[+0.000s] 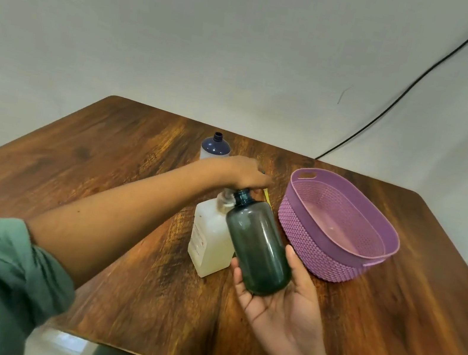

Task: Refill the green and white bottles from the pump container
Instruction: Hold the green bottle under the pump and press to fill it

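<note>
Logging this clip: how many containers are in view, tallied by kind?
bottles: 2 (green bottle, white bottle)
pump container: 1
basket: 1
total: 4

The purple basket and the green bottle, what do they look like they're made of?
Purple basket: likely moulded plastic, matte, given its woven-look texture and perforated walls. Green bottle: probably tinted translucent plastic, glossy; you see through it and highlights show, though glass can't be ruled out.

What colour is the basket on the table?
The basket is purple, woven-look texture; head view.
</note>
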